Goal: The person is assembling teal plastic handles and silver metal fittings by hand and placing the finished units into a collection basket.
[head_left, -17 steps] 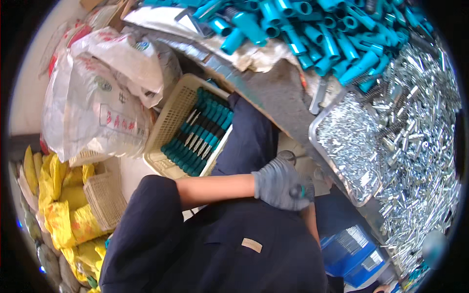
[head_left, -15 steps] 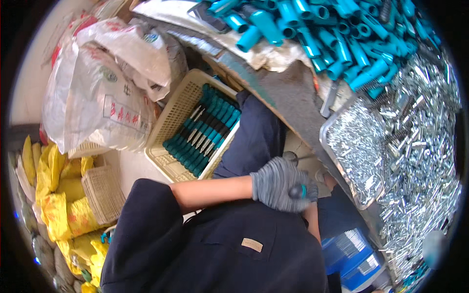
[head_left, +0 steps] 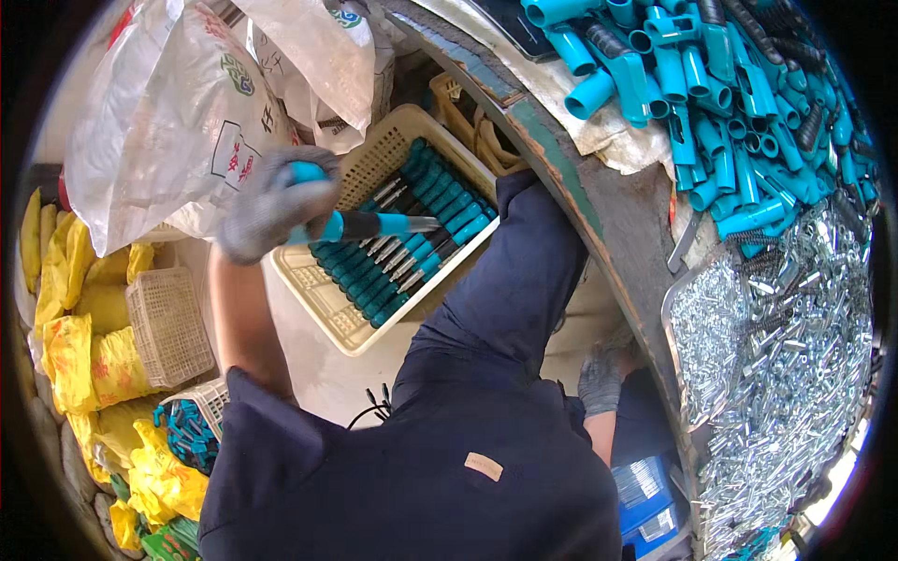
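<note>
- Half a second ago the left hand (head_left: 281,201) lay across toward 4 o'clock, next to the other hand; it has since swung to 10 o'clock, so the work seems to have moved to the crate (head_left: 348,344)
- Left grip: fingers curled closed around a teal-and-black tool (head_left: 360,225), whose metal end points to 3 o'clock, across the view of the crate
- In the crate, similar teal-handled tools (head_left: 449,201) lie side by side, which suggests the held one belongs with them
- Right hand (head_left: 599,379) sits at 4 o'clock, below the surface (head_left: 613,215); it is small and blurred, so I cannot tell how open it is or whether it holds anything
</note>
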The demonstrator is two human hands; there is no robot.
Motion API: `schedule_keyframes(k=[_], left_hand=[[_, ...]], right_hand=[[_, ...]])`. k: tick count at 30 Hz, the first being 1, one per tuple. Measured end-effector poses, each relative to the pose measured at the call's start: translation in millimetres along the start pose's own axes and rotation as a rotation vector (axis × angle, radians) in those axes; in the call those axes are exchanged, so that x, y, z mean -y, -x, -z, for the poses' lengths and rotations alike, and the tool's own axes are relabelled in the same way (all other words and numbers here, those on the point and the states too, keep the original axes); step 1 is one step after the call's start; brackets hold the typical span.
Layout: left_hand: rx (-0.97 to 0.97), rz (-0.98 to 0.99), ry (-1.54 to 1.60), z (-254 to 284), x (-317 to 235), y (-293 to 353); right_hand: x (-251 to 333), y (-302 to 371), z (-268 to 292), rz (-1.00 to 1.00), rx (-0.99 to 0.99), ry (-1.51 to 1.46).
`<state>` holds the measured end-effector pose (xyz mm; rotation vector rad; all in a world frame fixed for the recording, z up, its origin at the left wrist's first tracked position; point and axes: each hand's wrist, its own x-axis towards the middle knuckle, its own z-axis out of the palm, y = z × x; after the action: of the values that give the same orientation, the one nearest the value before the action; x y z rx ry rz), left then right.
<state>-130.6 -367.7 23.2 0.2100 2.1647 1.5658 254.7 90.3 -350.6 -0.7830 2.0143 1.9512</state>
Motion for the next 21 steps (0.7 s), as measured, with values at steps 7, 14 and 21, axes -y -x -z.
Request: schedule_keyframes(k=[7,14,21], left_hand=[[-0.560,0.617,-0.604,17.1,220.7,-57.6],[-0.484,0.709,-0.703,0.4,366.6,-173.3],[-0.249,0.729,-1.036,-55.4,450.2,-276.1]], right_hand=[[9.6,-2.2,19.6,0.225,0.202,-0.239],[-49.8,-7.8,10.9,0.177,0.620,-0.378],[-12.9,-11.2,8.1,-0.194,0.267,1.617]])
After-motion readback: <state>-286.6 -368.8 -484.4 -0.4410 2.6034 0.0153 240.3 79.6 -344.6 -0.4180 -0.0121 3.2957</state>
